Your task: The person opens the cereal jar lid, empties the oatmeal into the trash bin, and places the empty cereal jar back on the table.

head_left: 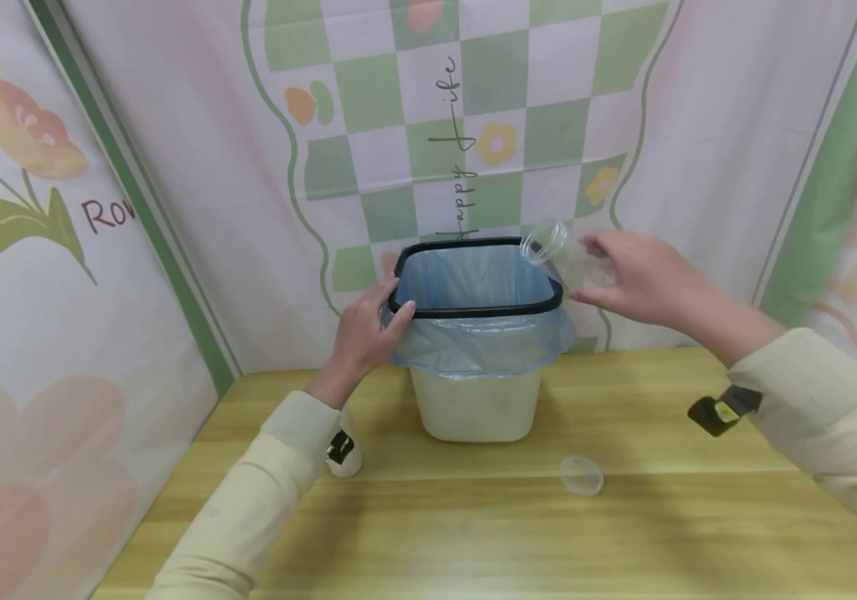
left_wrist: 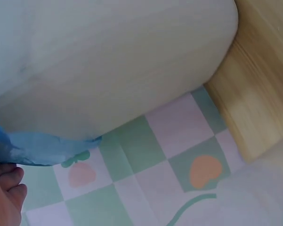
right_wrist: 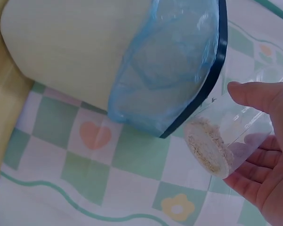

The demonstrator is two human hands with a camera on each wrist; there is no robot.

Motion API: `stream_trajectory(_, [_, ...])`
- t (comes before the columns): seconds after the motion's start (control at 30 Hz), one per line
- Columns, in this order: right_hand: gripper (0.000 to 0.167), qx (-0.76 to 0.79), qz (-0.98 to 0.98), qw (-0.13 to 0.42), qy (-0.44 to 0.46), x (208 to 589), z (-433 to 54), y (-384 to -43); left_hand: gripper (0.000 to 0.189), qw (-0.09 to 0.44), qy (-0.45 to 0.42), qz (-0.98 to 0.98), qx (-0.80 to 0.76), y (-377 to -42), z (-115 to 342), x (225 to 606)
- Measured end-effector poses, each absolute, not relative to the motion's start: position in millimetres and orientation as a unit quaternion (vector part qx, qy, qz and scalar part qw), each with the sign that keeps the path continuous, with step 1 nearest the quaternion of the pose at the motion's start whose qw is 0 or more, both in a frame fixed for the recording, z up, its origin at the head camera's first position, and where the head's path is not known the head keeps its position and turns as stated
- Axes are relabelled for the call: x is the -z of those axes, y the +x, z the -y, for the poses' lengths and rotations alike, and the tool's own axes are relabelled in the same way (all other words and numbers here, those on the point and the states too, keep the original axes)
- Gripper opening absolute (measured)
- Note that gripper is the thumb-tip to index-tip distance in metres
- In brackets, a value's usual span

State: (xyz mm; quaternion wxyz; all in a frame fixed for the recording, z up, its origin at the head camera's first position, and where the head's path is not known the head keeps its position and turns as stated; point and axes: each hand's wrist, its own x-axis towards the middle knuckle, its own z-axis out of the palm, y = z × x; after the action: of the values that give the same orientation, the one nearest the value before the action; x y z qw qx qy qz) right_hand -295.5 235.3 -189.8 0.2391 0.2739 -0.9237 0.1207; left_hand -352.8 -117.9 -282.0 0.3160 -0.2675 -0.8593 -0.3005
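Observation:
A cream trash can [head_left: 477, 408] stands on the table, lined with a blue plastic bag [head_left: 473, 342] folded over its sides and a black rim [head_left: 473, 312] around the top. My left hand [head_left: 368, 327] holds the can at the rim's left side, thumb over the front corner; in the left wrist view its fingers [left_wrist: 12, 181] curl beside the bag's edge. My right hand [head_left: 642, 279] grips a clear plastic jar [head_left: 578, 260], tilted with its uncovered mouth over the can's right rim. Pale crumbs [right_wrist: 208, 146] lie at the jar's bottom in the right wrist view.
A clear round lid [head_left: 582, 476] lies on the wooden table [head_left: 466, 517], right of the can's front. Partly hidden by my left sleeve is a white cylindrical object [head_left: 346, 462]. Behind the can hangs a green-and-white checked cloth [head_left: 428, 125].

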Motion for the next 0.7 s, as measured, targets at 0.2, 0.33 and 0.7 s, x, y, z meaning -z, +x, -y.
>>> stream_trajectory(0.2, [0.064,-0.085,0.939,0.206,0.261,179.3,-231.2,-308.6,0.06,0.322,-0.286,0.866,0.255,-354.1,121.4,278.7])
stream_trajectory(0.33, [0.065,-0.054,0.947,0.186,0.258,172.7,-226.4,-316.5,0.06,0.333,-0.296,0.864,0.233,-354.9,122.5,276.2])
stream_trajectory(0.7, [0.064,-0.005,0.949,0.168,0.265,164.3,-216.1,-334.7,0.059,0.335,-0.316,0.866,0.193,-355.9,127.8,270.2])
